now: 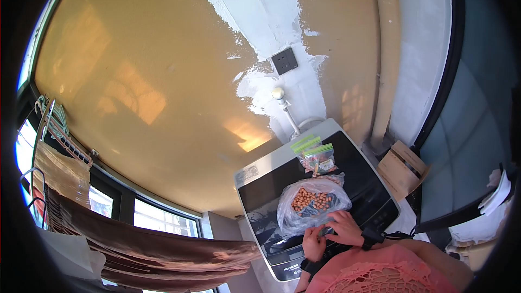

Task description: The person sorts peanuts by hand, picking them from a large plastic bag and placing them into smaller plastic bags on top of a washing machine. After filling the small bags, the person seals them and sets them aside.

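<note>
Clear plastic bag (312,203) sits mid-lid on the washing machine top (363,184), slumped and open-looking, mouth side toward the near edge. Thin film, soft and crinkly, no stiffness, likely slippery. The load gives it some weight, so it would sag and could spill if lifted by the film alone; best to gather the loose neck or cup it under the heap. Inside: a heap of small round orange-brown pieces (310,199), maybe nuts or beans, too small to tell, plus something darker under them near the hands. Left hand (313,243) is at the bag's near lower edge, fingers curled. Right hand (344,228) lies just beside it on the same edge of film, knuckles up. Both touch the bag, but whether either grip is clenched on the film or only resting, I cannot tell at this size. Dark straps on both wrists. Behind the bag toward the far edge: a small zip bag (321,158) with mixed coloured bits, touching the big bag, and a green-topped zip bag (305,144) beyond it, contents unclear. Off the machine: folded cardboard (401,168) by its right side, wall socket (284,61) above, brown cloth (163,249) hanging at left.
</note>
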Available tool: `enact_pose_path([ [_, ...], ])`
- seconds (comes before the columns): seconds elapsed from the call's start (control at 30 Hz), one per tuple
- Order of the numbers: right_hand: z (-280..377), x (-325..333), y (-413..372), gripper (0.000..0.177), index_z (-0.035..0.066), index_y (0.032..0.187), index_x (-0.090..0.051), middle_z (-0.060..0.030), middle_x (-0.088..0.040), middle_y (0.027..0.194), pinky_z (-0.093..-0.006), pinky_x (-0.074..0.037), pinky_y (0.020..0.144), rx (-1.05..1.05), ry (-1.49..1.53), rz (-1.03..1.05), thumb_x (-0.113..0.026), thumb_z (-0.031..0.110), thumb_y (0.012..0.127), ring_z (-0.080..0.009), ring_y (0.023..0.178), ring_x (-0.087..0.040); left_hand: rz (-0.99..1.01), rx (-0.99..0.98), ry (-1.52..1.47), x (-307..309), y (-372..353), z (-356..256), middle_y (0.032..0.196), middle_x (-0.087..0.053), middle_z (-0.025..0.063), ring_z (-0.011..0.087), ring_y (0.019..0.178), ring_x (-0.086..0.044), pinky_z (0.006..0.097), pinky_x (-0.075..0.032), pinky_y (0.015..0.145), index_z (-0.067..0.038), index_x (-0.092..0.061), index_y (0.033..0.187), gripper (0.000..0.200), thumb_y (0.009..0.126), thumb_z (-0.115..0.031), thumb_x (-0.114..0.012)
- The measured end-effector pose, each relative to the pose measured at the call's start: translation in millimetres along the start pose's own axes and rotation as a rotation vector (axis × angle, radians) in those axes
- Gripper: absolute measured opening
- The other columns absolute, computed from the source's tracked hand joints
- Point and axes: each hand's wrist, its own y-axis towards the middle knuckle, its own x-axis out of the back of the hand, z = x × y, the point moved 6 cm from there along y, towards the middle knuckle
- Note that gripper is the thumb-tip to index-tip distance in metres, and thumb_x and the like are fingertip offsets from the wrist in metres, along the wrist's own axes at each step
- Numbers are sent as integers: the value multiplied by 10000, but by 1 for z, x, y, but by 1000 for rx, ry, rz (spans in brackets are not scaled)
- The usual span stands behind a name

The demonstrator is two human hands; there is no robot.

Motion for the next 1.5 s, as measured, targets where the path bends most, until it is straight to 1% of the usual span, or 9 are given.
enact_pose_path([
  [0.23, 0, -1, 1, 324, 82, 1037, -693, -115, -581, 1278, -452, -395, 1027, -24, 67, -4, -777, 300, 812, -327, 1205, -521, -112, -27, -137, 18, 15, -4, 958, -624, 117, 221, 759, -662, 316, -563, 701, -62, -761, 1081, 313, 810, 39, -643],
  [0.3, 3, 3, 1, 298, 92, 1023, -683, -108, -578, 1227, -451, -403, 994, 26, 80, -63, -778, 266, 801, -307, 1179, -532, -150, -5, -135, 26, 22, -6, 984, -644, 130, 224, 787, -678, 314, -564, 709, -51, -760, 1066, 290, 820, 40, -635],
  [0.33, 3, 3, 2, 298, 92, 1023, -683, -108, -578, 1227, -451, -403, 994, 19, 84, -54, -778, 266, 801, -307, 1179, -532, -145, -6, -113, 30, 26, -11, 982, -652, 138, 240, 827, -686, 319, -563, 713, -44, -758, 1050, 270, 826, 36, -630],
  [0.43, 5, 4, 2, 273, 97, 1006, -685, -106, -583, 1217, -451, -405, 993, 17, 113, -54, -781, 248, 800, -305, 1175, -534, -174, -115, 8, 33, 41, -10, 962, -666, 140, 344, 931, -652, 429, -516, 841, -50, -740, 1030, 252, 801, 9, -653],
  [0.63, 7, 10, 2, 221, 93, 945, -688, -96, -598, 1196, -451, -409, 998, 23, 119, -59, -778, 237, 804, -303, 1158, -548, -158, -188, 156, 21, 68, 2, 977, -685, 112, 348, 945, -642, 455, -472, 850, -83, -732, 992, 201, 810, -23, -671],
  [0.67, 9, 12, 3, 221, 93, 945, -688, -96, -598, 1196, -451, -409, 998, 20, 118, -59, -778, 237, 804, -303, 1158, -548, -173, -217, 210, 21, 71, -2, 943, -699, 109, 330, 904, -669, 445, -495, 817, -64, -736, 991, 215, 783, -22, -702],
  [0.97, 12, 14, 3, 157, 97, 910, -692, -74, -621, 1198, -426, -424, 985, 41, 148, -64, -773, 184, 806, -299, 1147, -554, -98, -107, 301, 9, 78, 18, 897, -688, 39, 265, 847, -671, 419, -439, 801, -122, -737, 956, 186, 773, -97, -761],
  [1.17, 16, 17, 5, 151, 88, 903, -689, -70, -630, 1179, -418, -429, 972, 38, 196, -79, -772, 180, 815, -292, 1120, -565, -58, -63, 344, 9, 75, 26, 919, -698, 52, 278, 896, -676, 438, -439, 851, -131, -742, 937, 179, 759, -125, -759],
  [1.5, 13, 18, 4, 158, 85, 903, -697, -64, -630, 1145, -422, -440, 955, 60, 178, -121, -768, 194, 814, -284, 1096, -582, -37, -52, 409, 0, 78, 35, 918, -681, 55, 291, 900, -666, 454, -437, 825, -115, -721, 893, 118, 785, -151, -750],
])
